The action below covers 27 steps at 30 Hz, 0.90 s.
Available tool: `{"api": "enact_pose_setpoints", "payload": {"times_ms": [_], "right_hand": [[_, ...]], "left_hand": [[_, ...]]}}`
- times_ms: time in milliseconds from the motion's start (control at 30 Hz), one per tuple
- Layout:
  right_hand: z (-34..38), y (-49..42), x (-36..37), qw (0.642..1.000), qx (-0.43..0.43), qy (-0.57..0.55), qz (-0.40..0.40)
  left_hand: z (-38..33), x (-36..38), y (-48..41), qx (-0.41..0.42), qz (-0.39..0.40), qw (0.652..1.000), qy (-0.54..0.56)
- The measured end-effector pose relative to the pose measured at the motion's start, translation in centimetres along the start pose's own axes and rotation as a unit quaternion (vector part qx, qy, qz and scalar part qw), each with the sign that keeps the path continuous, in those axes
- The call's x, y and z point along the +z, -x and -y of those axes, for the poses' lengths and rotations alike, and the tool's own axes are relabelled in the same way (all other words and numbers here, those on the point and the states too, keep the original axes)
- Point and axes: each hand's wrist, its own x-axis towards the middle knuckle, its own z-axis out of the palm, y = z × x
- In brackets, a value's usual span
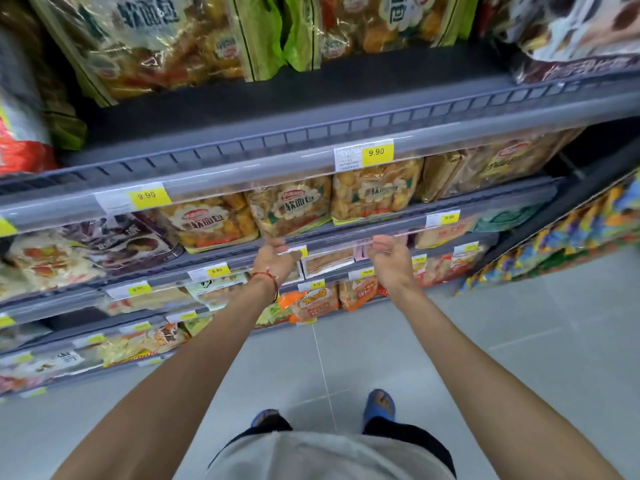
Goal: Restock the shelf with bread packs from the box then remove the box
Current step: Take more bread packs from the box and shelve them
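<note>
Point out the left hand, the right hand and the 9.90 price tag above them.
left hand (277,259), head view, back of the hand.
right hand (389,258), head view, palm side.
9.90 price tag (375,153), head view, yellow part.

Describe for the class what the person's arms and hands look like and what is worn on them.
Both arms are bare up to the frame edge, with no sleeves and no gloves. The left hand has a thin red string bracelet around its wrist. The right hand and its wrist carry nothing: no watch, ring or band visible.
</note>
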Motion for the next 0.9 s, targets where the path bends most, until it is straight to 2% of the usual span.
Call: {"api": "enact_pose_setpoints", "payload": {"times_ms": [133,233,333,400,533,667,767,900], "right_hand": [[-1.3,4.6,2.5,0.999,0.003,-0.033,-0.034],[-2.5,9.1,4.8,0.994,0.016,-0.062,-0.085],[-3.8,14.4,6.7,0.98,0.041,-0.137,-0.141],[-4.6,18.5,7.8,0.97,0.087,-0.161,-0.159],[-6.9,27.2,8.9,0.949,0.152,-0.191,-0.201],[-11.6,37.1,8.7,0.926,0.203,-0.209,-0.241],[-13.4,40.1,9.5,0.915,0.221,-0.227,-0.252],[-18.2,47.6,10.1,0.888,0.246,-0.252,-0.296]], "left_hand": [[1.3,-1.4,-0.1,0.08,0.074,0.99,-0.094],[2.5,-3.4,0.5,0.074,0.162,0.982,-0.07],[3.9,-5.7,1.6,0.11,0.248,0.951,-0.15],[5.3,-6.9,2.8,0.133,0.269,0.929,-0.218],[8.5,-7.8,6.8,0.124,0.331,0.896,-0.269],[15.4,-7.8,11.8,0.09,0.407,0.844,-0.339],[17.5,-8.2,12.7,0.087,0.403,0.839,-0.354],[23.3,-9.2,17.3,0.083,0.443,0.793,-0.41]]}}
